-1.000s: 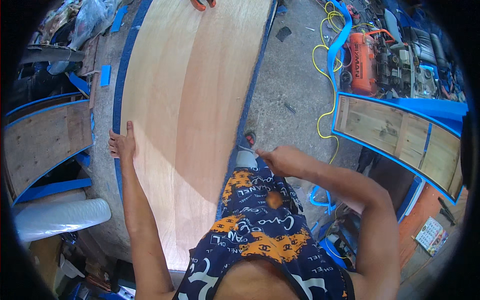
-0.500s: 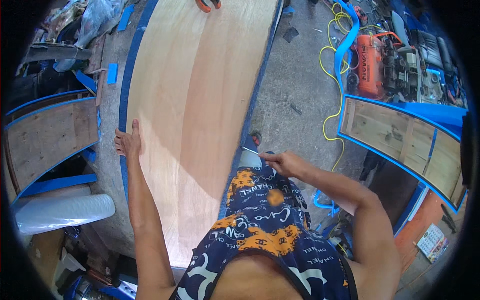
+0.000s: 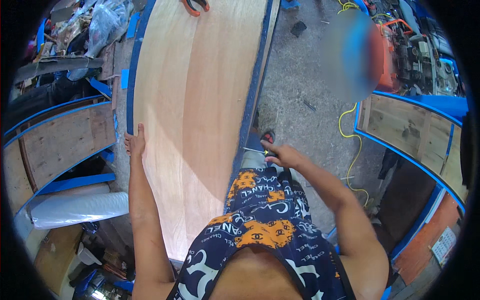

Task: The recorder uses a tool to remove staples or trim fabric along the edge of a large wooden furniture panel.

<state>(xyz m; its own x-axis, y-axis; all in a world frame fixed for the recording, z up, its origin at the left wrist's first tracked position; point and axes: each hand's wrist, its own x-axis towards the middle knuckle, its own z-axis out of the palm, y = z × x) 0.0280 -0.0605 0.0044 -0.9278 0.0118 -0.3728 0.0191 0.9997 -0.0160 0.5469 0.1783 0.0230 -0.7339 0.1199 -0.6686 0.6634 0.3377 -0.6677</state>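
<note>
A long plywood panel (image 3: 195,90) bordered with dark blue material (image 3: 251,90) lies lengthwise before me. My left hand (image 3: 135,141) grips its left edge, fingers over the side and thumb pointing forward. Beside the right edge, my right hand (image 3: 280,155) is closed on a screwdriver (image 3: 254,150) with a yellow-and-dark handle and a thin metal shaft pointing left; its tip meets the border, though contact is unclear. Orange-handled pliers (image 3: 196,11) rest on the far part of the panel.
Curved wooden pieces with blue edging stand at left (image 3: 70,137) and right (image 3: 405,130). A plastic-wrapped roll (image 3: 75,211) lies at lower left, plastic bags and scrap (image 3: 102,30) upper left. A yellow hose (image 3: 345,130) crosses the concrete floor toward an orange compressor (image 3: 387,75).
The view has shifted, with the surroundings sliding right. My right hand has changed its hold on the screwdriver, showing more of the handle, and the forearm has drawn inward. My left hand stays on the edge.
</note>
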